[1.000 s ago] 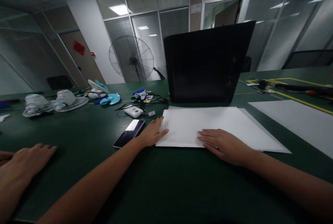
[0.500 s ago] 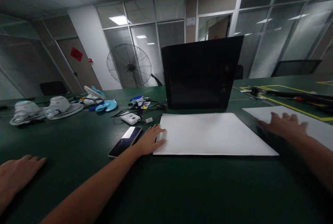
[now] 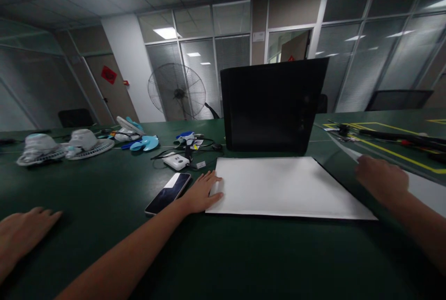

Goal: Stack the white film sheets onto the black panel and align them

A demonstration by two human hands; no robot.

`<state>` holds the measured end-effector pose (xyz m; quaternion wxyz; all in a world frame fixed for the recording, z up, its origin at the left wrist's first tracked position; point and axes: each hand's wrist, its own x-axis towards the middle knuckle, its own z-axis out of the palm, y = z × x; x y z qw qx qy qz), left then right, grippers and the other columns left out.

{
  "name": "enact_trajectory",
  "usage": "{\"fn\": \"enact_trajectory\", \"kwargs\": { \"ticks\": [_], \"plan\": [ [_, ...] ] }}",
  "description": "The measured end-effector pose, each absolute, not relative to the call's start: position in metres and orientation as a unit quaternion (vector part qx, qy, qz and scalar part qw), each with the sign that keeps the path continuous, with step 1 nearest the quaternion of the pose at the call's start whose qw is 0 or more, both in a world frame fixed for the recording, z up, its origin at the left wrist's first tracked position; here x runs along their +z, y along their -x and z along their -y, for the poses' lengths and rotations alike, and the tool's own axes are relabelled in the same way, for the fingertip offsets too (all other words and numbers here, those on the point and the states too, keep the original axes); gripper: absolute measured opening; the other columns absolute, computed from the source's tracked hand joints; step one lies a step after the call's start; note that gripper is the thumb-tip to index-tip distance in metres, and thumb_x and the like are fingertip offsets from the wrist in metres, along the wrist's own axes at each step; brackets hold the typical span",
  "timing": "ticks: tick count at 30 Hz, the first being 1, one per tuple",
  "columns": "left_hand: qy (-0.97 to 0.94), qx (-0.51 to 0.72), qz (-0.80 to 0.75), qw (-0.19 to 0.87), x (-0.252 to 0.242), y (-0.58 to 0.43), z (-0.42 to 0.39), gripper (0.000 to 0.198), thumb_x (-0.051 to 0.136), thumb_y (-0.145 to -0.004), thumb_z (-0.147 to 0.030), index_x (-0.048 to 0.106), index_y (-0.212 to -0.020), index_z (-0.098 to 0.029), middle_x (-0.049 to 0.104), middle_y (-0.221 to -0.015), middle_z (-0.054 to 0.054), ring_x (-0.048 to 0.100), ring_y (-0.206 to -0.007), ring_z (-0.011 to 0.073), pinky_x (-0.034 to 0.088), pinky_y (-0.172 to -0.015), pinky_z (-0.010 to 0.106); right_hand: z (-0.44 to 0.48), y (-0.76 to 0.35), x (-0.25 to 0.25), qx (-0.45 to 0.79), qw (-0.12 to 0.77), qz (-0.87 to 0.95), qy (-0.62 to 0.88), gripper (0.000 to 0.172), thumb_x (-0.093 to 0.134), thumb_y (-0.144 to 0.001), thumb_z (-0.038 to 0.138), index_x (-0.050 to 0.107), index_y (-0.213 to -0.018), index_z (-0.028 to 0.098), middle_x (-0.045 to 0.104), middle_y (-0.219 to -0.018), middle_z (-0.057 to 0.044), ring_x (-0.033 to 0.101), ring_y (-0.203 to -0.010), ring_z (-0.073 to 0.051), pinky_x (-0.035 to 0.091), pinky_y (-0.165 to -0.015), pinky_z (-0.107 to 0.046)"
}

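While our left hand lies flat pinning the sheet, our right hand, blurred and curled, reaches the second sheet, needing a pinch.

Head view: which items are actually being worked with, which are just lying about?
In hand:
left hand flat on white sheet
right hand over second sheet

Lying about:
phone
black panel
fan parts
white charger
another person's hand

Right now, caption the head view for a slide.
Left hand flat on white sheet; blurred right hand at second sheet.
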<state>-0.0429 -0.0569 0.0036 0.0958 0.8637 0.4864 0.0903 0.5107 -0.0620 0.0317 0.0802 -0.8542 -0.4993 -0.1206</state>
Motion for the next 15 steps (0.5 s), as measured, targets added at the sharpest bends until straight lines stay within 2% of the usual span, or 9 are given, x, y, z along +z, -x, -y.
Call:
{"fn": "enact_trajectory", "kwargs": {
  "ticks": [3, 5, 7, 9, 11, 15],
  "plan": [
    [-0.863, 0.091, -0.487, 0.102, 0.004, 0.043, 0.057, 0.072, 0.046, -0.097, -0.066, 0.044, -0.151, -0.019, 0.029, -0.168, 0.016, 0.020, -0.157, 0.0346, 0.015, -0.128, 0.055, 0.077, -0.464, 0.045, -0.142, 0.097, 0.552, 0.816, 0.051, 0.022, -0.100, 0.036, 0.063, -0.121, 0.014, 0.067, -0.095, -0.021, 0.068, -0.087, -0.038, 0.052, -0.070, -0.049],
    [-0.861, 0.091, -0.488, 0.107, 0.004, 0.044, 0.058, 0.075, 0.044, -0.097, -0.069, 0.042, -0.153, -0.019, 0.028, -0.168, 0.016, 0.019, -0.158, 0.0345, 0.014, -0.128, 0.055, 0.087, -0.427, 0.045, -0.146, 0.107, 0.612, 0.770, 0.056, 0.019, -0.101, 0.041, 0.057, -0.135, 0.017, 0.068, -0.102, -0.020, 0.068, -0.085, -0.037, 0.053, -0.072, -0.052],
    [-0.860, 0.091, -0.490, 0.111, 0.005, 0.043, 0.058, 0.079, 0.040, -0.098, -0.071, 0.038, -0.156, -0.019, 0.027, -0.169, 0.015, 0.018, -0.158, 0.0338, 0.013, -0.128, 0.054, 0.098, -0.391, 0.039, -0.130, 0.112, 0.678, 0.715, 0.058, 0.018, -0.101, 0.042, 0.050, -0.147, 0.024, 0.067, -0.120, -0.016, 0.069, -0.090, -0.035, 0.054, -0.077, -0.054],
    [-0.859, 0.092, -0.491, 0.116, 0.005, 0.043, 0.058, 0.081, 0.034, -0.099, -0.073, 0.032, -0.159, -0.019, 0.025, -0.169, 0.014, 0.016, -0.159, 0.0320, 0.012, -0.129, 0.053, 0.107, -0.360, 0.031, -0.095, 0.110, 0.737, 0.660, 0.056, 0.020, -0.102, 0.040, 0.048, -0.150, 0.033, 0.061, -0.137, -0.008, 0.069, -0.098, -0.030, 0.057, -0.083, -0.052],
    [-0.857, 0.093, -0.492, 0.121, 0.005, 0.043, 0.058, 0.081, 0.025, -0.101, -0.072, 0.028, -0.161, -0.018, 0.023, -0.170, 0.014, 0.014, -0.159, 0.0301, 0.011, -0.129, 0.052, 0.113, -0.338, 0.022, -0.056, 0.106, 0.782, 0.612, 0.054, 0.024, -0.102, 0.040, 0.051, -0.148, 0.036, 0.057, -0.144, -0.002, 0.067, -0.109, -0.025, 0.057, -0.093, -0.049],
    [-0.855, 0.095, -0.494, 0.129, 0.006, 0.043, 0.058, 0.082, 0.015, -0.101, -0.072, 0.027, -0.162, -0.018, 0.022, -0.171, 0.013, 0.012, -0.159, 0.0284, 0.010, -0.130, 0.050, 0.114, -0.323, 0.011, 0.000, 0.084, 0.840, 0.536, 0.052, 0.032, -0.102, 0.048, 0.056, -0.146, 0.033, 0.053, -0.148, 0.000, 0.054, -0.134, -0.024, 0.047, -0.113, -0.051]
  ]
}}
